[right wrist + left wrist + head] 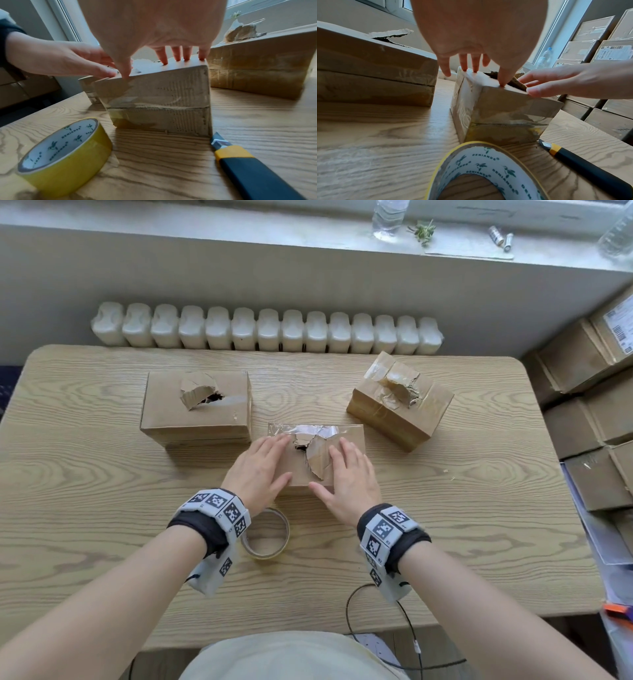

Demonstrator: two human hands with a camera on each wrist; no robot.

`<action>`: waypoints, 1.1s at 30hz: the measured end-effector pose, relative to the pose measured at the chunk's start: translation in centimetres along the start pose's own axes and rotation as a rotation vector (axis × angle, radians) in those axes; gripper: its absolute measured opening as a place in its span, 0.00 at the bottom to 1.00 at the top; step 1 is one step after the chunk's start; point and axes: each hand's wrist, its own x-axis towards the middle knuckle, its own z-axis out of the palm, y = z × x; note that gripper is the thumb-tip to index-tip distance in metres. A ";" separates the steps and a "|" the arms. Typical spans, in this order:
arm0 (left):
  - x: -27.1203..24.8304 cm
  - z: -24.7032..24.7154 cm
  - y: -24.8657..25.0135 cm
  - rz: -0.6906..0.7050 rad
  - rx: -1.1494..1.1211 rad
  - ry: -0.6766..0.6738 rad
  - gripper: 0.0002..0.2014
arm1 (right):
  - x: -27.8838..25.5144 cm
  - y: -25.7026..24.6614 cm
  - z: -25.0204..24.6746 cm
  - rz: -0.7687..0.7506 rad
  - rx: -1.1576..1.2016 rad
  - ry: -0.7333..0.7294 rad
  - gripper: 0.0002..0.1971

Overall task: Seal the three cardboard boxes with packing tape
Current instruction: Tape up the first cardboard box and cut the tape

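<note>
Three torn cardboard boxes stand on the wooden table [102, 508]. The small middle box [349, 436] [501, 108] [163, 94] has a ragged hole and old clear tape on top. My left hand [260, 467] [471, 54] lies flat on its left part, fingers straight. My right hand [346, 474] [163, 40] lies flat on its right part. A larger box [195, 412] [368, 67] with a torn top stands to the left, another [400, 402] [257, 67] to the right. A yellowish tape roll [267, 535] [479, 169] [65, 151] lies flat in front of the middle box.
A utility knife [583, 167] [248, 165] with yellow and dark handle lies on the table to the right of the tape roll. A white radiator [267, 332] runs behind the table. Stacked cardboard boxes [596, 412] fill the right side. A cable [407, 625] hangs at the near edge.
</note>
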 end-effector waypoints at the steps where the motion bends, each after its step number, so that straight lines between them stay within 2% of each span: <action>1: 0.1 -0.1 0.1 0.010 0.023 -0.007 0.32 | 0.1 -0.4 0.0 0.021 -0.003 0.001 0.40; 6: 0.5 0.1 -0.3 0.025 0.124 -0.064 0.31 | 0.6 -1.7 -0.1 0.084 0.019 0.047 0.33; 10: 0.5 0.1 -0.8 0.065 0.192 -0.069 0.31 | 0.5 -1.5 0.2 0.057 -0.001 0.074 0.29; 13: 0.6 -0.1 -0.7 0.065 0.237 -0.113 0.36 | 0.3 -1.3 0.6 0.031 -0.013 0.137 0.32; 16: 0.6 -0.1 -0.6 0.056 0.257 -0.139 0.36 | 0.3 -1.3 0.9 0.015 -0.016 0.143 0.35; 21: 0.5 0.3 -0.8 0.105 0.293 -0.189 0.34 | 0.3 -0.9 0.8 -0.031 0.011 0.119 0.29; 25: 0.6 0.3 -1.0 0.113 0.270 -0.167 0.36 | 0.4 -0.6 1.7 -0.166 0.033 0.104 0.30; 33: 0.4 0.4 -1.3 0.097 0.108 -0.122 0.36 | 0.5 0.1 2.7 -0.202 -0.089 0.125 0.32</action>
